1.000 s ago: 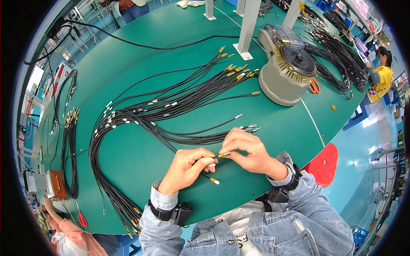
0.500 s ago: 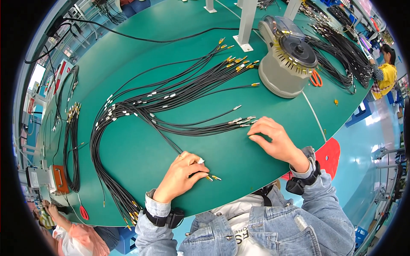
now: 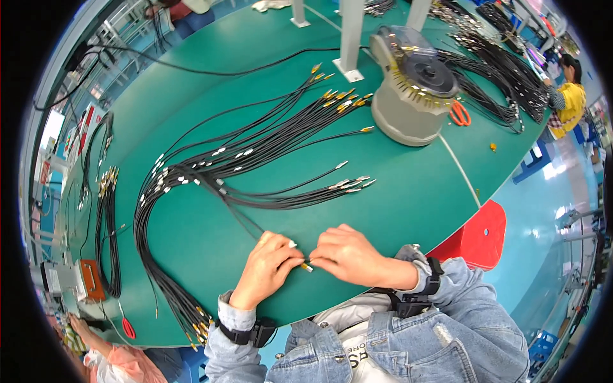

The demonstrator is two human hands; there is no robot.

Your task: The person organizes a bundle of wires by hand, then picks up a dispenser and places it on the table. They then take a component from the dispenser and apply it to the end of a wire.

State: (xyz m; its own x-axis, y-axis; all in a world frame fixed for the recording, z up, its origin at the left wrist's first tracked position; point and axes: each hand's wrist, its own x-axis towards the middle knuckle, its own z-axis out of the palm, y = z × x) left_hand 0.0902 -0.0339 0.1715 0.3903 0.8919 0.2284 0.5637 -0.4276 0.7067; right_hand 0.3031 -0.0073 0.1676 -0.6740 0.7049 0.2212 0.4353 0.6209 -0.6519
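My left hand (image 3: pixel 267 263) is closed around thin black cables (image 3: pixel 246 220) that run down to it from the large bundle. A gold-tipped connector (image 3: pixel 308 267) sticks out past its fingertips, and a small white tag (image 3: pixel 292 244) shows by the index finger. Fingertip to fingertip with it, my right hand (image 3: pixel 348 256) pinches at a cable end, which its fingers mostly cover. The cable bundle (image 3: pixel 191 167) curves across the green table, with white tags along it and gold connectors (image 3: pixel 345 101) at its far ends. Beyond my hands lies a branch with silver connectors (image 3: pixel 351 184).
A round grey dispenser machine (image 3: pixel 412 96) stands at the back right beside a white post (image 3: pixel 350 41). Orange-handled scissors (image 3: pixel 459 113) lie next to it. More cable bundles (image 3: pixel 108 236) rest at the left and far right. A red stool (image 3: pixel 482 236) stands by the table edge (image 3: pixel 440 246).
My right hand has come left and down from beside the silver connectors to my left fingertips. One of two gold connectors there is now covered. The whole view has shifted slightly.
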